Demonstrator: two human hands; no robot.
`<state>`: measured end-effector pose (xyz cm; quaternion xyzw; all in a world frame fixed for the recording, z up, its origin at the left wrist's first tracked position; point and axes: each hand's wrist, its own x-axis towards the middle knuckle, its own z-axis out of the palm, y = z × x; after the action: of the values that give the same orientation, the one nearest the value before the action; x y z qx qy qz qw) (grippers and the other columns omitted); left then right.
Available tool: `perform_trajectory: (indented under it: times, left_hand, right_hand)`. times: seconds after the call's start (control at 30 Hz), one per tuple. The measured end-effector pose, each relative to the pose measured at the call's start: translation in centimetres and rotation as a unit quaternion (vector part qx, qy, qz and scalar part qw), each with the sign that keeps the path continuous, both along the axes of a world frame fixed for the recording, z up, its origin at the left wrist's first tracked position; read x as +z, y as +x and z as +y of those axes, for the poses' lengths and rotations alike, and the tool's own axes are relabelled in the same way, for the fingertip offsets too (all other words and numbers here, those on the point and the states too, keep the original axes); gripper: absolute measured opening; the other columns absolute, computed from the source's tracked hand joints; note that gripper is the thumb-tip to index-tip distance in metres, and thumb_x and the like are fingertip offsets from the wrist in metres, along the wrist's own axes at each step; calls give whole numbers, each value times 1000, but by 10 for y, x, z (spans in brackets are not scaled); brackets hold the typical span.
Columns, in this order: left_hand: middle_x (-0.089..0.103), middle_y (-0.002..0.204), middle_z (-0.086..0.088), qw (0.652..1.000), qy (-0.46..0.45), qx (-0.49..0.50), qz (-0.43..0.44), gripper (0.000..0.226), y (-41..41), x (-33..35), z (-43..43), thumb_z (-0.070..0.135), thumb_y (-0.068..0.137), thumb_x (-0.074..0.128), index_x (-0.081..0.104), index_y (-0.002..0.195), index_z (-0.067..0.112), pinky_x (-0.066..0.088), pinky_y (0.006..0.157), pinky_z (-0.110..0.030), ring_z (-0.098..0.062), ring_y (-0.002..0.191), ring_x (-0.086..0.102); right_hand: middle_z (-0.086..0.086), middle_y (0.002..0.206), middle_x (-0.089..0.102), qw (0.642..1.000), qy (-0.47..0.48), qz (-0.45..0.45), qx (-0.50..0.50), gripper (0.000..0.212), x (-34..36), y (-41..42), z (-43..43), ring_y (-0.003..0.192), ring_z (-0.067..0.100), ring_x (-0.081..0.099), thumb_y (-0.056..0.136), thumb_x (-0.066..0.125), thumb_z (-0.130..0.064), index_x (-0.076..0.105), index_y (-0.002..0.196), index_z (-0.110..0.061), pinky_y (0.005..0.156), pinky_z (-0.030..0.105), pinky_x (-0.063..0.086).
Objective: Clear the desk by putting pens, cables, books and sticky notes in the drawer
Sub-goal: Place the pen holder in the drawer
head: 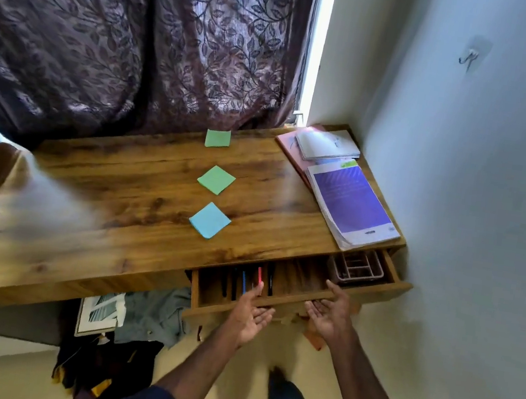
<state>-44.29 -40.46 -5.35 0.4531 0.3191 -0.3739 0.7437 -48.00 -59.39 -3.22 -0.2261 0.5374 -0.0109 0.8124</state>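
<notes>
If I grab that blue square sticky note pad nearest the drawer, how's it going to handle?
The blue square sticky note pad looks thin and flat on the wooden desk, so probably light and awkward to pinch. Being paper, it likely flexes rather than breaks, and won't roll.

Three sticky notes are counted: far green note [217, 139], near green note [216, 179], blue note [209, 220]. Three books are seen: pink book [290, 150], spiral notebook [327, 144], purple book [351, 201]. In one drawer [381, 288], one blue pen [243, 281], one red pen [259, 276] and roughly three dark pens [270, 283] are made out, plus one organiser tray [358, 268].
</notes>
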Motion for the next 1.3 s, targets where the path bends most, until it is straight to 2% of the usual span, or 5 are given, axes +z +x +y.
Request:
perform_trajectory:
  times: [0.4,0.57,0.87,1.07,1.3]
  left_hand:
    - [41,148,-27,989,-28,138,37,103,112,-3,-28,27,66,83,29,150,3,43,111,-42,-40,132,48]
    - [39,150,-25,982,-10,178,69,120,117,-8,-34,34,55,94,29,153,15,52,94,-42,-40,132,48]
    - [64,125,-20,996,68,-23,44,73,124,3,-11,38,79,83,42,134,13,54,98,-41,-32,114,65]
    - [72,118,-9,960,203,-187,-37,44,123,10,34,37,92,71,64,124,8,58,94,-36,-21,106,69]
    - [72,113,-8,937,293,-178,-73,28,124,16,148,29,97,64,68,115,8,53,65,-22,-16,92,67]
  right_hand:
    - [18,135,50,997,62,-24,30,71,-12,119,-29,124,37,49,81,72,-31,45,139,-2,107,47,44]
    - [19,130,54,998,54,11,38,74,-21,130,-34,115,39,55,69,81,-32,52,133,-10,86,47,54]
    - [15,131,56,996,56,30,68,52,-13,128,-22,113,28,57,91,61,-20,48,138,-3,96,39,45]
    - [19,136,53,989,47,43,133,47,9,132,36,121,30,56,102,43,-18,39,145,0,101,36,47]
    - [12,97,67,966,65,-21,251,18,33,142,148,86,23,65,96,55,-13,63,110,-4,73,31,52]
